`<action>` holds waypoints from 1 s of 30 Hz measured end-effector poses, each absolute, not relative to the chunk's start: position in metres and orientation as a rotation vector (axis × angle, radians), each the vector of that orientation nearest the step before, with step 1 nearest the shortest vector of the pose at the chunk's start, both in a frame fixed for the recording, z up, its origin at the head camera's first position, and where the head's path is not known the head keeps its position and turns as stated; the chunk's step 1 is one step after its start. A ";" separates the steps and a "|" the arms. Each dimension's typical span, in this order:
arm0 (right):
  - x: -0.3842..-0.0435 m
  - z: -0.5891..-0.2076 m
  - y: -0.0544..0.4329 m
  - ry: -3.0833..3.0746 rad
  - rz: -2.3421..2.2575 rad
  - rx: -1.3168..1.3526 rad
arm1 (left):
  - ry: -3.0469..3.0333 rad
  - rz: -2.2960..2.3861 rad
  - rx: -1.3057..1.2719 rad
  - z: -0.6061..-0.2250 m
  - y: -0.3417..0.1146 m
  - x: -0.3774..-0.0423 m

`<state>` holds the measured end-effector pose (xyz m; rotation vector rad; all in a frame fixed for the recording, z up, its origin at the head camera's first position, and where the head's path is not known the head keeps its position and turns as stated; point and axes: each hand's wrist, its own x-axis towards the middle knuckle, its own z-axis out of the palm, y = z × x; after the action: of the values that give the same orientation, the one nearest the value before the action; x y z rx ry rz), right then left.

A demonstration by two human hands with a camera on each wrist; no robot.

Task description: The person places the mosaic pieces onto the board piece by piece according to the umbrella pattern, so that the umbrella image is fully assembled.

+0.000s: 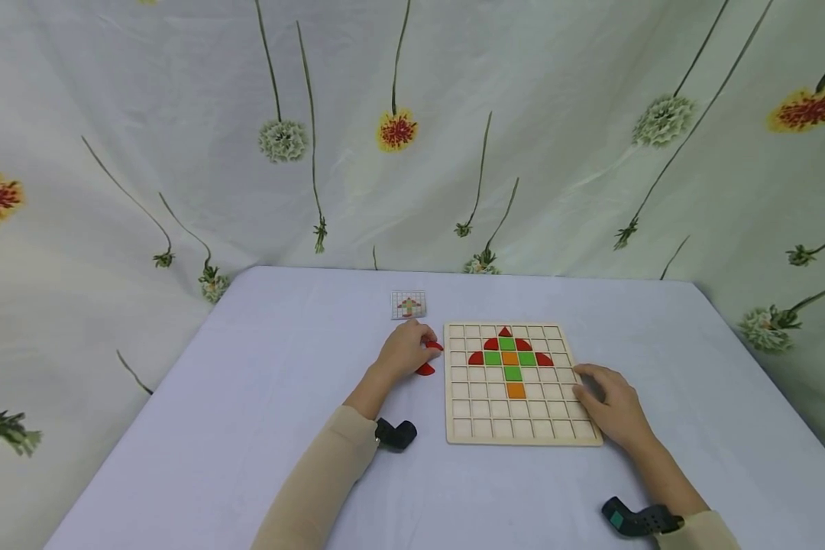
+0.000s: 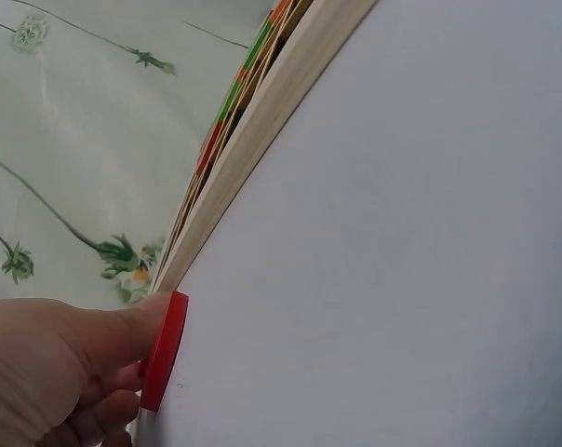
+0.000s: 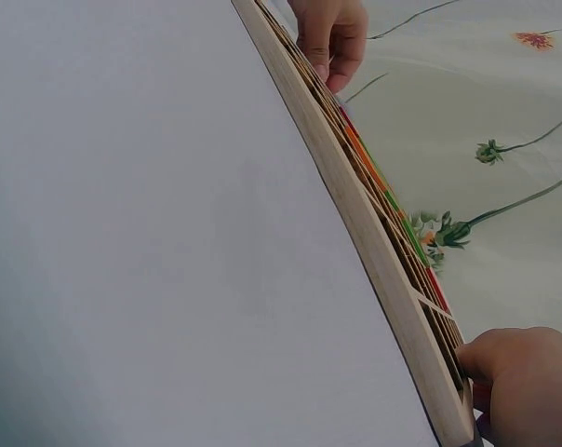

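My left hand (image 1: 404, 350) pinches a red curved-edge tile (image 2: 167, 352) between thumb and fingers, just left of the wooden grid board (image 1: 481, 420). Close under that hand shows a second red tile (image 1: 425, 370); whether it lies on the table or is also held I cannot tell. On the board, green squares (image 1: 512, 373), orange squares (image 1: 516, 390) and red rounded tiles (image 1: 544, 359) form an arrow-like figure, with a red triangle (image 1: 505, 332) at its top. At the board's right edge, my right hand (image 1: 613, 403) rests with thumb and index finger apart, touching the rim.
A small pattern card (image 1: 409, 304) with a similar figure lies beyond my left hand. Both wrists wear black camera bands. White cloth covers the table (image 1: 302, 344), and a flower-printed curtain (image 1: 557, 153) hangs behind it.
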<state>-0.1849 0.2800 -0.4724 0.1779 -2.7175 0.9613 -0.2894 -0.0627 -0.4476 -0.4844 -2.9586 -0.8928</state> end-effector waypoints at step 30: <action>-0.186 -0.472 0.281 -2.716 0.971 0.190 | -2.917 -1.197 -0.665 -0.434 -0.051 -0.270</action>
<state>-0.1855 0.2811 -0.4721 0.1904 -2.7161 0.9710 -0.2700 -0.0515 -0.4344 -0.6648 -2.9174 -1.1972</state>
